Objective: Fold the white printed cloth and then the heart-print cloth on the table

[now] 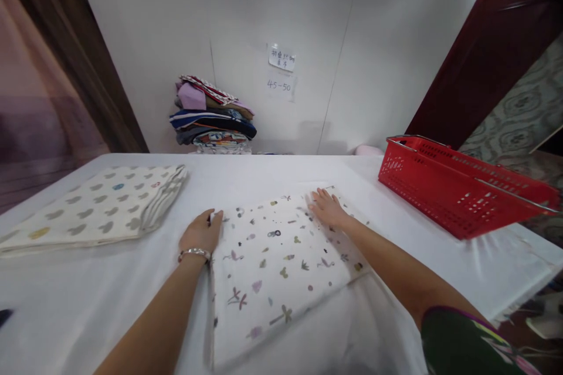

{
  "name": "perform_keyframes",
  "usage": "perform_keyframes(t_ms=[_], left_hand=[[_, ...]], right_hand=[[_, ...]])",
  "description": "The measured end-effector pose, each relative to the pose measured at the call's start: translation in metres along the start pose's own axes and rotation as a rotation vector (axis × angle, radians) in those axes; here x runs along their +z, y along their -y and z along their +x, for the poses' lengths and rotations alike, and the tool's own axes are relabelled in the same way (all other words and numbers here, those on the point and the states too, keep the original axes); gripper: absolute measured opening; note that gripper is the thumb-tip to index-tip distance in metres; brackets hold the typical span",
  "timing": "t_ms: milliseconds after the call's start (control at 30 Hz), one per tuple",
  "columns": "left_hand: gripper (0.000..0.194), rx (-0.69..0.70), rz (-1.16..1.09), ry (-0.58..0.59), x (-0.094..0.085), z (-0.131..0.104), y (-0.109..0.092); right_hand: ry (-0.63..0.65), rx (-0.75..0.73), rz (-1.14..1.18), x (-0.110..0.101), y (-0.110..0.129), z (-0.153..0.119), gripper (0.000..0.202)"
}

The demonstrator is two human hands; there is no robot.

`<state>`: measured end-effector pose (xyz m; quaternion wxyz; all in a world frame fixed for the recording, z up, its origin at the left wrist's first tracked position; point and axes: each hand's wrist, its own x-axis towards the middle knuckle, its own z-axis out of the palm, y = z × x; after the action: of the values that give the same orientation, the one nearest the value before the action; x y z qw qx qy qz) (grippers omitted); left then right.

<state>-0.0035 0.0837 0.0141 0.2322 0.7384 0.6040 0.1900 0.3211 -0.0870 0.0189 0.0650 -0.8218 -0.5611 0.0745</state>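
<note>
Worn items: bracelet (194,253), dark-green sleeve (461,340).
Left hand (200,237) is bare, with the silvery, segmented-looking bracelet circling its wrist; right hand (328,209) is bare, its arm's sleeve purple-edged, printed in pale, yellow and pink tones.

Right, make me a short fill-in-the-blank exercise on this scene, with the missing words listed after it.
1. The perforated basket on the table is coloured ____.
2. The bracelet is on the person's ____ wrist.
3. The cloth with palm trees lies to the ____ of the grey-print cloth.
4. The lower paper note reads "45–____".

Missing words: red; left; right; 50.
</note>
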Motion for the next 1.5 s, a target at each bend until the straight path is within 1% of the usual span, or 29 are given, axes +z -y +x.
perform_keyframes(t_ms=[100,200,300,367,467,567,700,767,900,1033,1200,1367,1433,1500], left_hand=[[0.051,0.021,0.008,0.007,0.001,0.002,0.002],[0.047,0.025,0.005,-0.012,0.003,0.005,0.006],[0.044,0.009,-0.007,-0.025,0.005,0.007,0.009],[0.044,-0.006,-0.019,-0.025,0.006,0.007,0.009],[0.047,-0.03,-0.019,-0.005,0.005,0.006,0.008],[0.049,-0.049,-0.027,0.019,0.004,0.005,0.008],[0.05,-0.028,-0.041,0.023,0.004,0.005,0.008],[0.049,-0.023,-0.031,0.022,0.005,0.006,0.009],[0.048,-0.03,-0.014,0.022,0.006,0.007,0.009],[0.045,-0.014,-0.038,0.024,0.007,0.007,0.01],[0.043,-0.016,-0.06,0.02,0.007,0.005,0.011],[0.04,-0.026,-0.082,0.016,0.007,0.003,0.01],[0.039,-0.028,-0.094,0.017,0.007,0.003,0.009],[0.038,-0.027,-0.103,0.012,0.008,0.003,0.009]], right_hand=[[0.001,0.069,-0.017,0.001,-0.013,0.019,0.069],[-0.002,0.16,-0.009,0.01,-0.029,0.028,0.066],[-0.07,0.177,0.067,0.015,-0.041,0.032,0.063],[-0.142,0.219,0.108,0.012,-0.048,0.036,0.058],[-0.224,0.319,0.124,0.002,-0.062,0.045,0.053],[-0.246,0.401,0.161,-0.006,-0.077,0.055,0.051],[-0.247,0.445,0.209,-0.007,-0.089,0.065,0.051],[-0.252,0.456,0.222,-0.005,-0.091,0.067,0.048],[-0.286,0.478,0.23,-0.002,-0.092,0.069,0.035],[-0.339,0.522,0.213,0.003,-0.089,0.069,0.031],[-0.385,0.516,0.182,0.007,-0.086,0.069,0.032],[-0.343,0.505,0.147,0.003,-0.085,0.066,0.032],[-0.347,0.487,0.117,-0.001,-0.081,0.064,0.037],[-0.366,0.441,0.084,-0.004,-0.068,0.061,0.043]])
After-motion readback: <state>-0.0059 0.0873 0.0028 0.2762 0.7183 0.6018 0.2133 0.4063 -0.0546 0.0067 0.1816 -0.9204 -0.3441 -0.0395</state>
